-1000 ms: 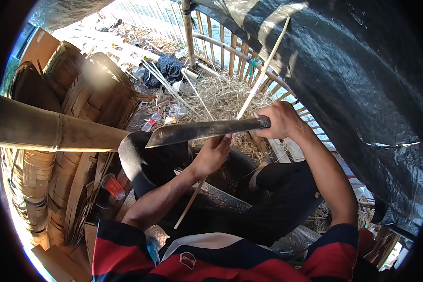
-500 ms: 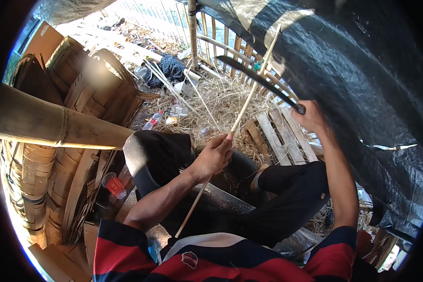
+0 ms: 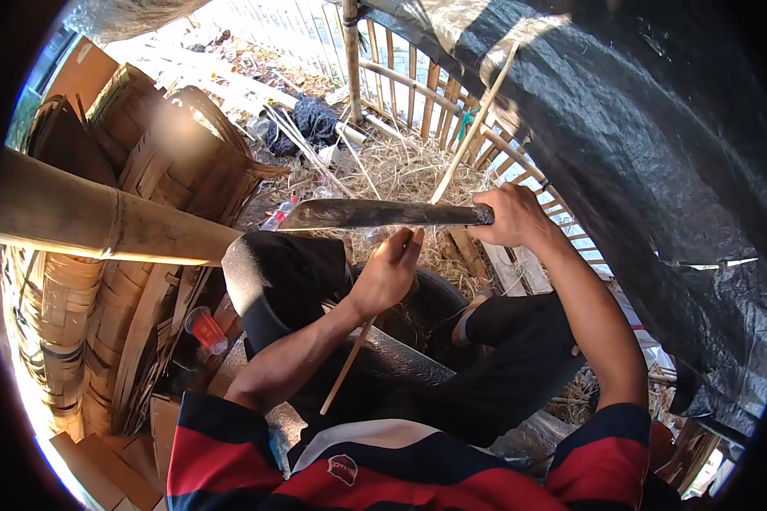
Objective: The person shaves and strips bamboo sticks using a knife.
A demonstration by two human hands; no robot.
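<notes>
My left hand point(image 3: 388, 272) is closed around a long thin bamboo strip point(image 3: 477, 119), which runs from near my lap up and away to the right. In my right hand point(image 3: 513, 217) is the handle of a machete point(image 3: 375, 214). Its dark blade lies nearly level, pointing left, and crosses over the strip just beyond my left fingers. From this angle I cannot tell whether the edge touches the strip. The blade hides a short length of the strip.
A thick bamboo pole point(image 3: 115, 223) juts in from the left, beside woven bamboo baskets point(image 3: 179, 153). A red plastic cup point(image 3: 206, 330) lies below it. Shavings point(image 3: 400, 175) cover the ground ahead, near a bamboo fence point(image 3: 435, 89). Black plastic sheeting point(image 3: 656, 162) hangs at the right.
My right hand has moved down and left, and the machete has swung from a raised slant to nearly level across the strip. My left hand stays in about the same place.
</notes>
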